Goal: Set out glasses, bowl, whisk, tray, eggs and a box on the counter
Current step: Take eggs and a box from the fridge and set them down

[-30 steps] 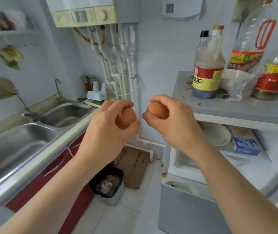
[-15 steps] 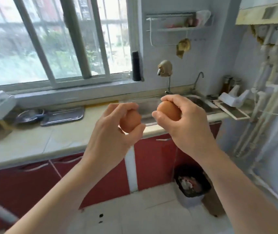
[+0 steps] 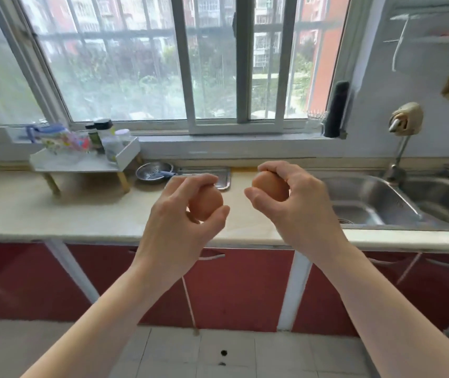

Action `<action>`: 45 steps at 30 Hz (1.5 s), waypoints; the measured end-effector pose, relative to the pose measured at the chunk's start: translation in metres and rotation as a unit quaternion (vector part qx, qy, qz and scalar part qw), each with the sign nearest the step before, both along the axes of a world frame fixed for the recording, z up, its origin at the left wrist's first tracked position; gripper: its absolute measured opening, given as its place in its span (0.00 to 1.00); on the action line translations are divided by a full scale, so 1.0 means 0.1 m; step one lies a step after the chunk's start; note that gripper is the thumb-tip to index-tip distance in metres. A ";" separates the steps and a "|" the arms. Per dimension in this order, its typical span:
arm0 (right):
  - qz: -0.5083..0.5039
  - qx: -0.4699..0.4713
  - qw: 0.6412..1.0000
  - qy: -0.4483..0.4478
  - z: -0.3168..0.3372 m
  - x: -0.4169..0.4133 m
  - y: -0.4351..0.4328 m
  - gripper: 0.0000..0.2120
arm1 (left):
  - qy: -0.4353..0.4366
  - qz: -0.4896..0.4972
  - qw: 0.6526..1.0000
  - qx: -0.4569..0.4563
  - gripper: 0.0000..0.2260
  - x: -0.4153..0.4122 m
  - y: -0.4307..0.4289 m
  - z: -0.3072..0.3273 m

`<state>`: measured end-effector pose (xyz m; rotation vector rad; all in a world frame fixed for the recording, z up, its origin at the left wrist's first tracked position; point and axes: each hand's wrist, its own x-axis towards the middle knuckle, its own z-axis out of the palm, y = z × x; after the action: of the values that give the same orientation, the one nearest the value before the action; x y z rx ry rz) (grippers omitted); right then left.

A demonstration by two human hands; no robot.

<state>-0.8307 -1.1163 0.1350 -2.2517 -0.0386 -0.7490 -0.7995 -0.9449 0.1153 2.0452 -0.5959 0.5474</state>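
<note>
1. Several jars [image 3: 103, 137] and bottles stand on a small white rack [image 3: 81, 163] at the far left of the counter [image 3: 54, 211]. Their labels are too blurred for me to read.
2. Just right of the rack, at the back of the pale stone counter, sits a steel bowl [image 3: 142, 176] with a whisk [image 3: 163, 174] lying in it. The whisk's blue handle points right.
3. Beside the bowl lies a flat steel tray [image 3: 222, 178], partly hidden behind my fingers.
4. My left hand [image 3: 179, 214] is held above the front of the counter. Its thumb and fingers curl round the first egg [image 3: 208, 204], which is brown.
5. My right hand [image 3: 297, 203] is level with it and a little apart, and grips the second egg [image 3: 268, 185], also brown, between thumb and curled fingers. The eggs do not touch each other or the counter.
6. Behind both hands a wide barred window [image 3: 217, 64] shows trees and red-and-white buildings.
7. On the sill at the right, a clear glass [image 3: 314, 119] stands just beside a dark upright cylinder [image 3: 336, 109].
8. Right of my hands, a steel double sink [image 3: 376, 203] is set into the counter, with a wrapped tap [image 3: 404, 124] above it.
9. Below the counter run red cabinet doors [image 3: 245, 285] with white strips between them, and below those a pale tiled floor [image 3: 226, 347].
</note>
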 end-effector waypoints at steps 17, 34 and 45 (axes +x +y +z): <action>-0.064 0.016 0.997 0.042 -0.25 1.71 0.02 0.19 | 0.051 -0.065 0.997 -0.011 0.17 1.91 -0.02 -0.23; -0.018 0.032 0.997 0.073 -0.39 3.41 -0.45 0.19 | 0.067 -0.016 0.998 0.002 0.17 3.28 -0.45 -0.36; -0.111 0.051 0.987 0.103 -0.77 4.14 -0.69 0.16 | 0.141 -0.097 0.985 0.010 0.17 4.38 -0.85 -0.84</action>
<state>-0.4167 -1.1852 0.0576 -2.2463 0.3471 -0.6137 -0.3612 -1.0296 0.0310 2.0084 -0.6216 0.1345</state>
